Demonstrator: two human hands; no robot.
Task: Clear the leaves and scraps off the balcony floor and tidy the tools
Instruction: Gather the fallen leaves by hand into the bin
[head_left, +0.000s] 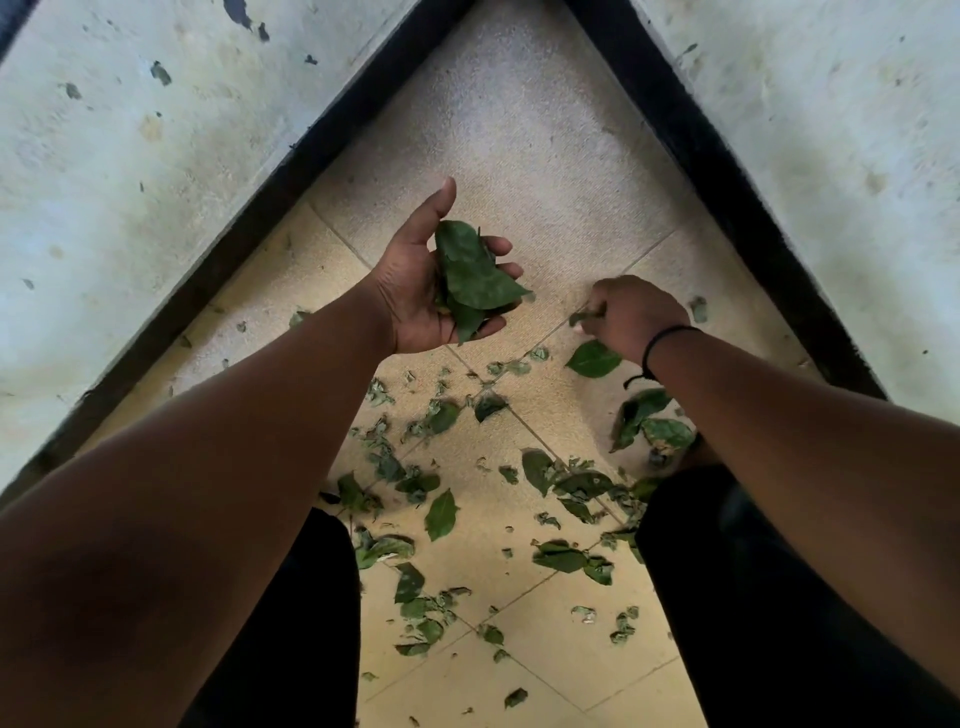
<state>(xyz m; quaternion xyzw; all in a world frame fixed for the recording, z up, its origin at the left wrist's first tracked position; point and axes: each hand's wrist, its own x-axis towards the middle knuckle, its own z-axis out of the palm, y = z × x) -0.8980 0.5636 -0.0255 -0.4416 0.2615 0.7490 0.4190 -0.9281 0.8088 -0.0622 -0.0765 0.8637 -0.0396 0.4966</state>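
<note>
— What have the two hands got?

— From my feed, my left hand (431, 283) is palm up above the tiled floor (519, 156), fingers curled round a bunch of green leaves (475, 283); I count at least three in it, overlapping. My right hand (631, 317) is knuckles up, low near the floor, fingertips pinching one small leaf scrap (582, 315). It wears one black wristband (662, 345).

— And the rest of the mess?

— One whole leaf (594, 358) lies just beside my right wrist. The scattered leaves (441, 514) cover the tiles between my two dark trouser legs (291, 623), too many and too torn to count. Two pale walls (130, 156) with dark skirting meet in the corner ahead.
</note>
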